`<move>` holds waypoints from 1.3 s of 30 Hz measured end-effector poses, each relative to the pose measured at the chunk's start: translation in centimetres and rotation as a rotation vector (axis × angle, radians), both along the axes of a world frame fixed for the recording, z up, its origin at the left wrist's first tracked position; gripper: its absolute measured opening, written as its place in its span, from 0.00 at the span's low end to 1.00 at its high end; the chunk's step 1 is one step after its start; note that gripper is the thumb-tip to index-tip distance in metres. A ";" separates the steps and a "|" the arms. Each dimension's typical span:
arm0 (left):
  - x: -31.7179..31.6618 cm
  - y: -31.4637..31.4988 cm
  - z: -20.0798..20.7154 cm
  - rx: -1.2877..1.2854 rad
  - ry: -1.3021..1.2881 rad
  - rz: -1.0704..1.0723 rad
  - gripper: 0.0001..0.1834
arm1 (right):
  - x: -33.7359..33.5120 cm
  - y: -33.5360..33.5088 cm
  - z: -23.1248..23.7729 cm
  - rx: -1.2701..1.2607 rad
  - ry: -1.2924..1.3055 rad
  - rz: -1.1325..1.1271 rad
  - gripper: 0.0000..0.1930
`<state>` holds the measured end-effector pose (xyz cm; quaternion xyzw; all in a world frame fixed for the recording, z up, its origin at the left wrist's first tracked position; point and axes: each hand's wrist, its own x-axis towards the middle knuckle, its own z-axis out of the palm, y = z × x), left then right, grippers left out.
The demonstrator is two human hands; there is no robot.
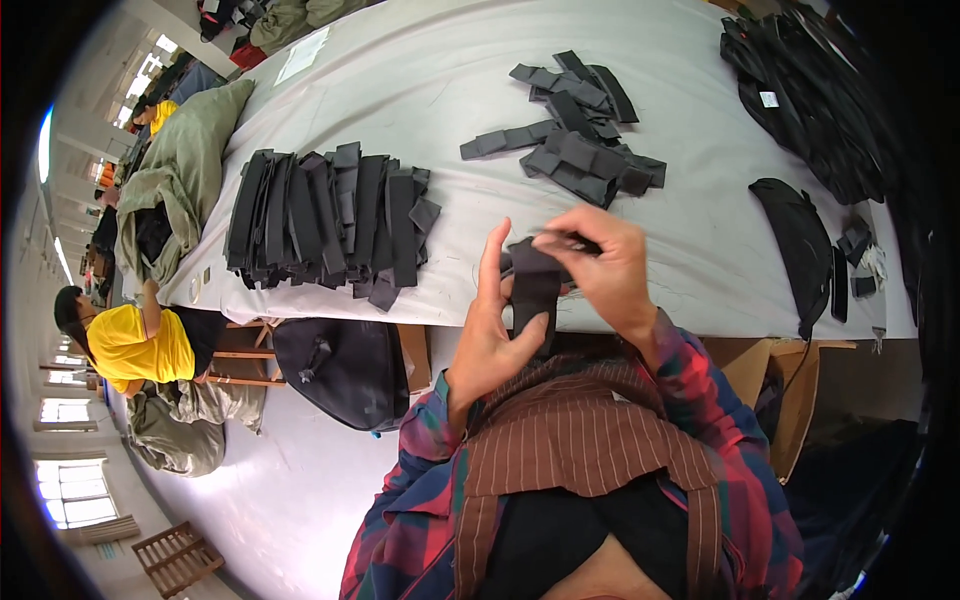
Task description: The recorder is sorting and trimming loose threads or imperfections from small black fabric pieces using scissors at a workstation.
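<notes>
A black fabric strip (535, 285) hangs between my hands, just over the table's near edge. My left hand (497, 325) grips its lower part with the thumb across the front, while the index finger points up. At the strip's top, my right hand (598, 262) pinches a dark piece between thumb and fingers; whether it is the strip's own end or a separate piece I cannot tell. Left of my hands lies a packed row of black strips (325, 220). Beyond my hands is a loose heap of similar strips (585, 150).
The white-covered table (450, 75) stretches ahead. Dark piled goods (810, 100) and a curved black piece (800, 235) lie on the right. A black bag (345, 370) is below the edge, with a cardboard box (795, 400) to the right. A person in yellow (140, 345) is at the left.
</notes>
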<state>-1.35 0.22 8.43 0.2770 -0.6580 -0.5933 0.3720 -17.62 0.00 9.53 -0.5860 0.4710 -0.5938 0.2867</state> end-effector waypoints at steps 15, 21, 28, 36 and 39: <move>0.1 -0.5 0.7 0.154 -0.015 0.069 0.07 | -0.8 -0.6 1.0 0.027 -0.216 -0.074 0.05; 0.3 -1.3 -0.6 0.168 0.171 0.257 0.10 | 0.3 1.8 0.5 -0.249 0.225 0.121 0.10; 0.6 -1.4 0.0 0.310 0.286 0.279 0.11 | 0.6 1.6 -1.3 -0.332 0.385 0.046 0.13; 0.6 -1.8 0.2 0.387 0.228 0.314 0.12 | -1.0 1.8 -0.5 -0.115 0.187 0.140 0.08; 0.9 -2.0 0.1 0.459 0.298 0.314 0.12 | -1.4 1.8 1.2 -0.055 0.163 0.007 0.09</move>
